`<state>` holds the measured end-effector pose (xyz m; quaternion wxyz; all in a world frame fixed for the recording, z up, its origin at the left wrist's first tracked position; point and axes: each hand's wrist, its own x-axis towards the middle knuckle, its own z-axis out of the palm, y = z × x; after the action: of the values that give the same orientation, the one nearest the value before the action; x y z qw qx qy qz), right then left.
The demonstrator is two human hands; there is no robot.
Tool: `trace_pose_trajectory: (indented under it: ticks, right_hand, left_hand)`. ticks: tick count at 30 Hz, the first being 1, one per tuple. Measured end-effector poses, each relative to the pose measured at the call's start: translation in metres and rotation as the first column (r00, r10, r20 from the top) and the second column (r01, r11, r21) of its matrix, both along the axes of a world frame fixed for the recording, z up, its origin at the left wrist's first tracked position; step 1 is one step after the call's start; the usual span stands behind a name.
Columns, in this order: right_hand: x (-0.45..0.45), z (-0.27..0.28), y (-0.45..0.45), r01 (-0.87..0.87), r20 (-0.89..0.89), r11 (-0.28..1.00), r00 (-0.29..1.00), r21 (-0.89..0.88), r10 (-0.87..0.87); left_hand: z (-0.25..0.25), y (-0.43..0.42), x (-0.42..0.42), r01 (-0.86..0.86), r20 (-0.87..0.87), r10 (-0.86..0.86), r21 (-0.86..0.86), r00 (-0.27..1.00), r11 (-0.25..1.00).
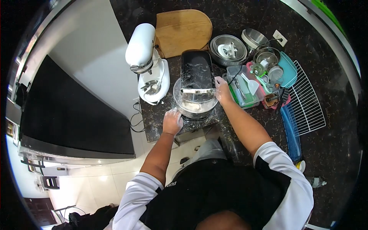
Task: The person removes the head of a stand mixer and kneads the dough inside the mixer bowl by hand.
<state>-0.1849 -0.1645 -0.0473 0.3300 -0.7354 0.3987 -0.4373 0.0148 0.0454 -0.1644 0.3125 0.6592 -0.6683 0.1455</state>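
A metal mixing bowl (pixel 197 114) with white flour and a pale lump of dough (pixel 190 106) inside stands near the counter's front edge. Over its far side lies a long, dark, flour-dusted pan (pixel 196 69) with a shiny near edge. My left hand (pixel 173 122), whitened with flour, is closed at the bowl's near-left rim. On the opposite side, my right hand (pixel 222 90) grips the bowl's right rim, beside the pan's near corner. Its fingertips are partly hidden, and whether they also touch the pan is unclear.
A white stand mixer (pixel 140 48) stands at left, beside a wooden board (pixel 184 30). Stacked metal bowls (pixel 229 50) sit behind on the right. Plastic containers (pixel 245 90) with utensils, a white wire rack (pixel 306 99) and a blue roll (pixel 290 130) occupy the right side.
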Motion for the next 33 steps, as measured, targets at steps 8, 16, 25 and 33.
trace_pose_trajectory:
  ticks: [8,16,25,33]
  right_hand:
    - [-0.001,-0.006,-0.004,-0.023,-0.042,0.999,0.999,0.046,0.024]
    - [-0.001,-0.020,-0.015,-0.061,0.042,0.989,0.998,0.137,0.055]
    - [0.000,-0.004,0.000,0.030,0.014,0.999,0.999,0.025,-0.030]
    - [-0.001,-0.008,-0.005,-0.001,0.028,1.000,1.000,0.016,0.000]
  left_hand:
    - [0.006,0.002,-0.003,0.002,-0.014,-0.001,0.036,1.000,0.999]
    - [0.005,0.003,-0.001,-0.006,-0.013,0.006,0.040,1.000,0.999]
    - [0.004,0.001,-0.001,0.013,0.002,-0.013,-0.007,1.000,1.000]
    - [0.008,0.001,-0.002,0.029,-0.007,-0.029,-0.004,1.000,1.000]
